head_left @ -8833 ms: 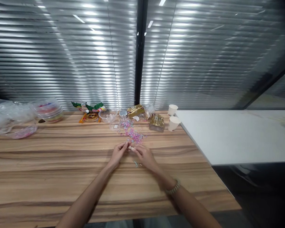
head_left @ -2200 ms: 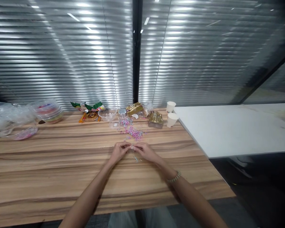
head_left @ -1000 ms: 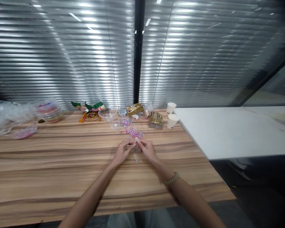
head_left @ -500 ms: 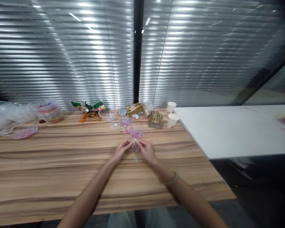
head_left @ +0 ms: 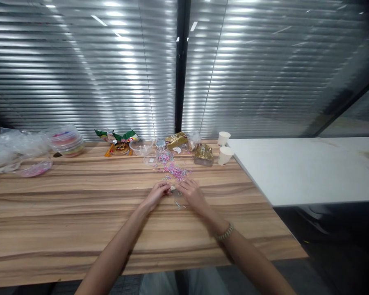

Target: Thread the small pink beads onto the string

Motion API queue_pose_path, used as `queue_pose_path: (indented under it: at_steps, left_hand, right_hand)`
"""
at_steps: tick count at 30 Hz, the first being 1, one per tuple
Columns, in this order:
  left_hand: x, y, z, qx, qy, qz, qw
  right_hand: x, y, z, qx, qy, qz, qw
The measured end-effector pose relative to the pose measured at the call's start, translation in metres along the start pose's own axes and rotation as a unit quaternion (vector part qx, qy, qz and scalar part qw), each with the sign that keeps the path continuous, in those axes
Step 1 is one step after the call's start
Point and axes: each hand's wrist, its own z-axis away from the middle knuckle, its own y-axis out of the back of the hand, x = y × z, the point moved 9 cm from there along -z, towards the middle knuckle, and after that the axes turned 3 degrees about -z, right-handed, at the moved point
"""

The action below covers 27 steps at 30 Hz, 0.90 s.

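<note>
My left hand is closed, with thumb and fingers pinched on a small pale piece between my hands. My right hand, with a beaded bracelet at its wrist, reaches in from the right with fingers bent together; what its fingertips hold, if anything, is too small to make out. Just beyond both hands lies a loose pile of pink and purple small pieces. A few thin pale green pieces lie on the wooden table between my wrists.
A clear jar, a clear bowl, gold packs and paper cups stand along the back. Green wrappers, stacked tubs and plastic bags are to the left. A white table adjoins on the right.
My right hand has turned more palm-down, its fingers now stretching over toward the left fingertips. My left hand stays nearly in place, and the whole view has shifted slightly.
</note>
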Motion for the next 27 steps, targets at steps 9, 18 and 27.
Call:
queue_pose_path:
  at_steps: [9,18,27]
  left_hand:
    - [0.013,0.013,-0.002,0.064,-0.081,-0.233,0.967]
    - [0.047,-0.011,0.023,0.135,-0.264,-0.529,0.795]
    - [0.039,-0.011,0.021,0.114,-0.288,-0.420,0.853]
  right_hand:
    - [-0.012,-0.018,-0.003,-0.101,0.038,0.089,0.990]
    - [-0.010,-0.029,-0.003,-0.107,-0.037,0.024,0.993]
    - [0.011,-0.022,0.001,-0.034,-0.153,-0.084,0.984]
